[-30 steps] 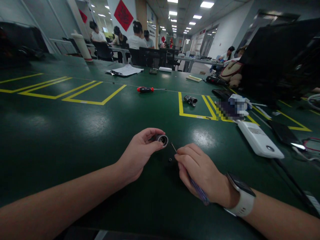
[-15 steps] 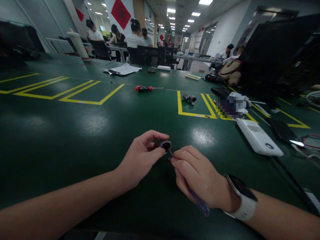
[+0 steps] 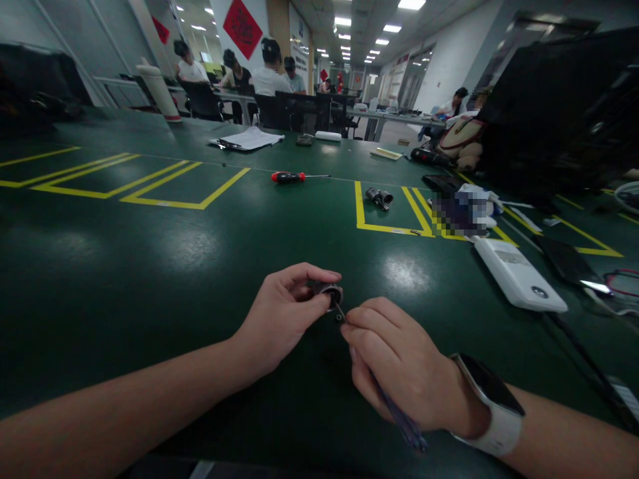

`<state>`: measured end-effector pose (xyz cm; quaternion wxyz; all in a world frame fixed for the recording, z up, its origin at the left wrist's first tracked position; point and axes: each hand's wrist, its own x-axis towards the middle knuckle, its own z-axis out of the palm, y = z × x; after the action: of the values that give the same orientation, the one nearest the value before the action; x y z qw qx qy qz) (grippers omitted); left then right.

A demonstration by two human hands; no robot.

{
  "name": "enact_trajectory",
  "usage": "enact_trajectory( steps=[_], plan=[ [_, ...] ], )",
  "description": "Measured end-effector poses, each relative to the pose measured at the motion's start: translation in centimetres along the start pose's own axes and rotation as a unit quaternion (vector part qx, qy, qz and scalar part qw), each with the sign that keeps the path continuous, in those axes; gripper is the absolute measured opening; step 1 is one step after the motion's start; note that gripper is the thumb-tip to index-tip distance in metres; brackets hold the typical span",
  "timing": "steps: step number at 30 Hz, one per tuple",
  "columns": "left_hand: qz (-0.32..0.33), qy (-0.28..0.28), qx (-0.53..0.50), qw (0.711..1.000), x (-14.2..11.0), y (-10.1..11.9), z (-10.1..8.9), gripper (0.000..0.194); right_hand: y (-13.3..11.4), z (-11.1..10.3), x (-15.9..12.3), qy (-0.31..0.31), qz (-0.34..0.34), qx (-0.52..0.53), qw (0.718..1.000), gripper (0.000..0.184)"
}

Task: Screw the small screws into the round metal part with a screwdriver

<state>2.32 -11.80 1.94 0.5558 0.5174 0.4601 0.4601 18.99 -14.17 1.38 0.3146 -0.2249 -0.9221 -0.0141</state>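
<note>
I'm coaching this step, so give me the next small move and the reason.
Probably ease the slim metal-shafted tool with a purplish handle slightly deeper into the round grey metal part: the right hand points it into the opening, and the left hand grips the part. Tip depth is unclear.

Hollow grey cylinder (image 3: 331, 290), thin tool (image 3: 400, 419) at its mouth

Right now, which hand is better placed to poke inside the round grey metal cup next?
Probably the right hand: it grips the thin metal tool with purplish handle, its shaft at the mouth of the cup. The left hand is busy holding the cup.
</note>
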Motion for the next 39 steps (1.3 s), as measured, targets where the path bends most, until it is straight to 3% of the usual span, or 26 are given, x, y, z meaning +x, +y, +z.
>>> enact_trajectory(
  steps=[11, 15, 17, 20, 22, 24, 34, 39],
  plan=[
    [-0.020, 0.003, -0.011, 1.000, 0.1, 0.2, 0.2, 0.016, -0.1, 0.2, -0.2, 0.008, 0.016, 0.004, 1.000, 0.016],
    [-0.024, 0.004, -0.018, 1.000, 0.3, 0.0, 0.0, 0.016, 0.2, -0.4, -0.4, 0.081, 0.083, 0.118, 0.986, 0.019],
    [-0.032, 0.011, -0.028, 0.999, 0.5, 0.0, -0.2, 0.016, 0.8, -0.5, -0.5, 0.126, 0.187, 0.210, 0.951, 0.018],
    [-0.055, 0.028, -0.043, 0.997, 0.7, 0.1, -0.4, 0.018, 2.2, -0.2, -0.9, 0.104, 0.355, 0.379, 0.849, 0.018],
    [-0.068, 0.033, -0.060, 0.995, 0.8, 0.2, -0.5, 0.025, 3.0, 0.2, -0.9, 0.072, 0.401, 0.444, 0.798, 0.018],
    [-0.076, 0.028, -0.079, 0.994, 0.9, 0.1, -0.5, 0.035, 3.5, 0.5, -0.9, 0.053, 0.416, 0.460, 0.782, 0.018],
    [-0.086, 0.014, -0.098, 0.991, 0.9, 0.4, -0.5, 0.042, 2.8, -0.1, 0.0, -0.021, 0.404, 0.374, 0.835, 0.018],
    [-0.082, 0.011, -0.100, 0.992, 0.9, 0.4, -0.5, 0.035, 1.8, -0.6, -0.3, -0.037, 0.268, 0.227, 0.936, 0.018]
  ],
)
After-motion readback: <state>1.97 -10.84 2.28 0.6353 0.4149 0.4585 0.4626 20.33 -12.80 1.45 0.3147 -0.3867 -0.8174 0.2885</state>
